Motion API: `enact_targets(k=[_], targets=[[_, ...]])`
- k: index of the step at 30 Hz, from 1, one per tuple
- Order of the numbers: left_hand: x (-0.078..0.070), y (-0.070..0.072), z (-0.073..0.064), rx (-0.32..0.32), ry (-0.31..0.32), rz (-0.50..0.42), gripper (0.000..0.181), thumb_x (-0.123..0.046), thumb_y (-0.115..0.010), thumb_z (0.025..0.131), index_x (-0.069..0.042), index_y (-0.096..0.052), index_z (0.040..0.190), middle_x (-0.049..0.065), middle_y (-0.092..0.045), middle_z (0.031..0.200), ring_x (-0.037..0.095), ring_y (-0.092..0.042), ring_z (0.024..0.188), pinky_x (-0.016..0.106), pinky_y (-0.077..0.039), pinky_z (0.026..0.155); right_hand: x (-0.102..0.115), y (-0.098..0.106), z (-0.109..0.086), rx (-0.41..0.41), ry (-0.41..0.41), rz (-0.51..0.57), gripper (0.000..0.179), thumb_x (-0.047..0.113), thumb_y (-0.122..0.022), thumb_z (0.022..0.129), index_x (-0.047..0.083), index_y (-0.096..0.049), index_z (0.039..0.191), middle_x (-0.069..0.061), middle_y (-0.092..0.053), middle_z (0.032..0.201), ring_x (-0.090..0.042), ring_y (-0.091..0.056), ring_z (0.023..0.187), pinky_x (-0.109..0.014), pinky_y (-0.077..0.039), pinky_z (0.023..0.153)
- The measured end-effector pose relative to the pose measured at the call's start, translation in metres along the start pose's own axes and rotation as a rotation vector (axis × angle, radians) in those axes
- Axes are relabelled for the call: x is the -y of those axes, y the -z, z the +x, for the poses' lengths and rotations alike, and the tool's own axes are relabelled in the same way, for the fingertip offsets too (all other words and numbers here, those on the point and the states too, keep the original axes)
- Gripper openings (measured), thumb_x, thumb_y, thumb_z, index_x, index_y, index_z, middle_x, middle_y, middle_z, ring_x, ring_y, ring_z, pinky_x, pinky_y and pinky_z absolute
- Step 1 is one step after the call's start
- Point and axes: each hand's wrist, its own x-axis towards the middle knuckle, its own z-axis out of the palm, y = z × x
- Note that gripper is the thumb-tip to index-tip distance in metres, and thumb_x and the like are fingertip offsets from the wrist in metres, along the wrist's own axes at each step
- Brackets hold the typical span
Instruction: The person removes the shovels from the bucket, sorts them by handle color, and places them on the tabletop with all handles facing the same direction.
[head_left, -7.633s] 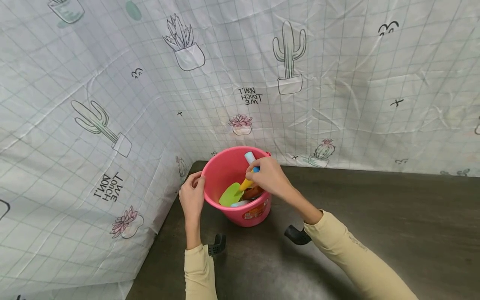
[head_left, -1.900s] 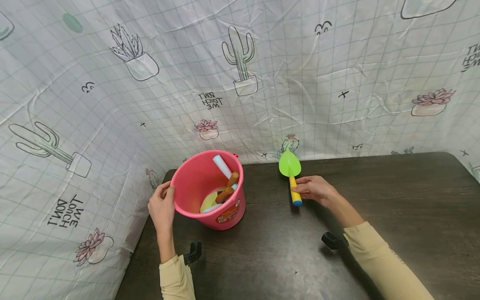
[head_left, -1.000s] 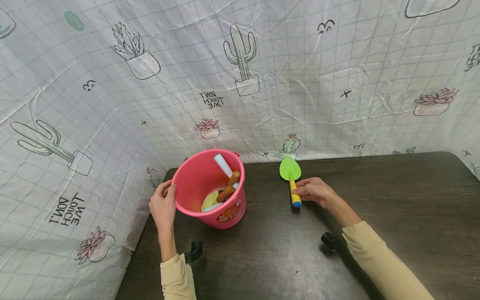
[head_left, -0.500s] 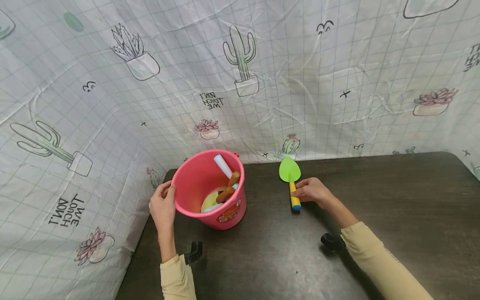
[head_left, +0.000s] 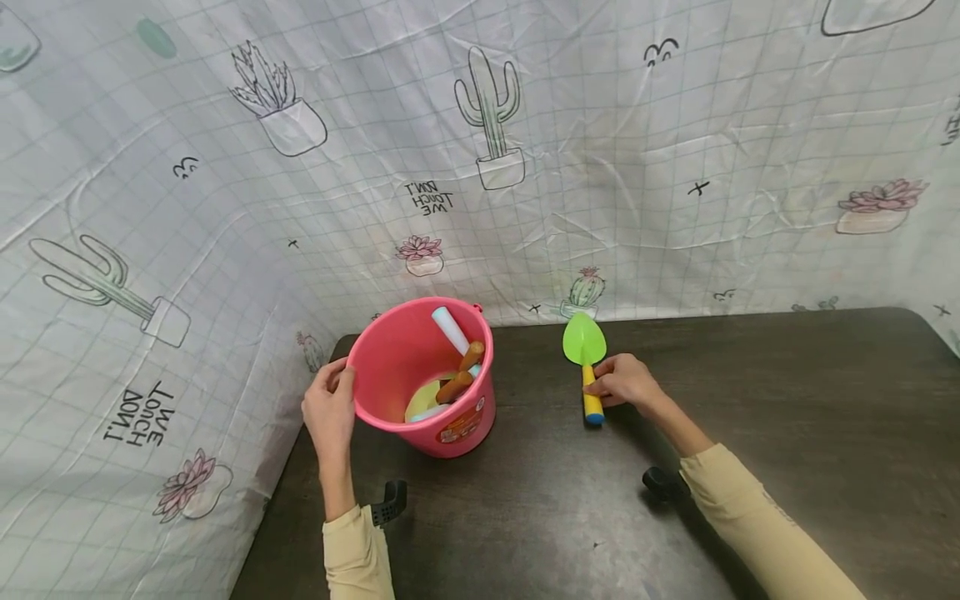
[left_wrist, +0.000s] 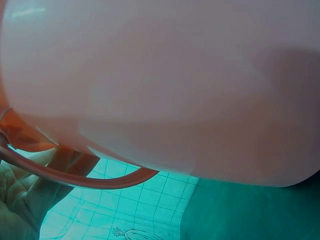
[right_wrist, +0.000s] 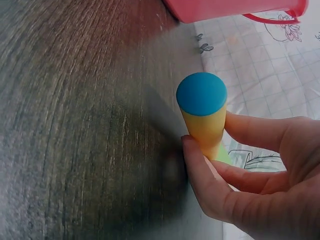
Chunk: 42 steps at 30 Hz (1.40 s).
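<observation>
A pink bucket [head_left: 390,358] stands at the table's back left, with its opening facing up. My left hand [head_left: 327,412] grips the bucket's left rim; in the left wrist view the pink wall fills most of the picture and a curved handle [left_wrist: 115,183] passes by the fingers. Right of the bucket is a toy shovel [head_left: 583,340] with a green blade and a yellow handle capped in blue. My right hand [head_left: 628,382] pinches that handle [right_wrist: 206,127] between thumb and fingers. The blade points to the back, low over or on the table; which, I cannot tell.
Inside the bucket lie a white-handled item [head_left: 451,330], brown-handled pieces [head_left: 454,387] and a pale yellow piece [head_left: 423,403], partly hidden. The dark wooden table [head_left: 540,517] meets a patterned cloth [head_left: 645,208] at the back and left.
Earlier the right hand held the shovel inside the bucket; it is now out, to the right. Over the last second it has come slightly nearer. The left hand stays on the rim.
</observation>
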Motion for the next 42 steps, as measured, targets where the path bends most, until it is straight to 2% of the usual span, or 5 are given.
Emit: enact_targets(k=[7,17,22,26,42], targets=[[0.000,-0.004,0.002,0.005,-0.008,-0.015,0.032,-0.020,-0.059,0.102,0.000,-0.074,0.122,0.021,-0.076,0.106,0.024,-0.067,0.081,0.014,-0.045,0.061,0.007,0.002,-0.006,-0.061,0.034,-0.110,0.042,0.008,-0.067,0.097,-0.023,-0.057,0.124,-0.030,-0.066,0.109,-0.030,-0.070,0.092,-0.038,-0.060,0.074],[-0.002,-0.011,0.002,0.021,-0.023,-0.032,0.032,-0.021,-0.060,0.102,0.000,-0.073,0.122,0.020,-0.076,0.107,0.031,-0.069,0.086,0.014,-0.046,0.062,0.037,0.009,-0.020,-0.156,0.211,-0.182,0.041,0.019,-0.061,0.103,-0.017,-0.063,0.123,-0.030,-0.068,0.112,-0.040,-0.071,0.092,-0.039,-0.059,0.076],[-0.002,-0.010,0.002,0.028,-0.008,-0.033,0.032,-0.021,-0.060,0.102,-0.001,-0.073,0.124,0.019,-0.076,0.108,0.030,-0.069,0.087,0.014,-0.047,0.063,0.060,0.005,-0.027,-0.141,0.297,-0.190,0.038,0.022,-0.059,0.105,-0.011,-0.067,0.122,-0.025,-0.071,0.110,-0.032,-0.074,0.085,-0.039,-0.058,0.077],[-0.001,-0.007,0.002,0.013,0.003,-0.028,0.032,-0.021,-0.060,0.102,-0.002,-0.073,0.124,0.018,-0.076,0.108,0.029,-0.069,0.087,0.014,-0.046,0.063,0.080,-0.005,-0.034,-0.098,0.342,-0.138,0.036,0.022,-0.060,0.105,-0.009,-0.067,0.123,-0.021,-0.072,0.108,-0.027,-0.072,0.092,-0.040,-0.059,0.082],[0.002,-0.002,0.004,0.000,-0.010,-0.023,0.030,-0.019,-0.061,0.102,-0.001,-0.074,0.122,0.019,-0.076,0.107,0.032,-0.070,0.088,0.015,-0.046,0.064,0.150,-0.038,-0.054,-0.044,0.486,-0.043,0.027,0.017,-0.063,0.104,-0.005,-0.069,0.118,-0.018,-0.073,0.112,-0.030,-0.071,0.101,-0.038,-0.058,0.084]])
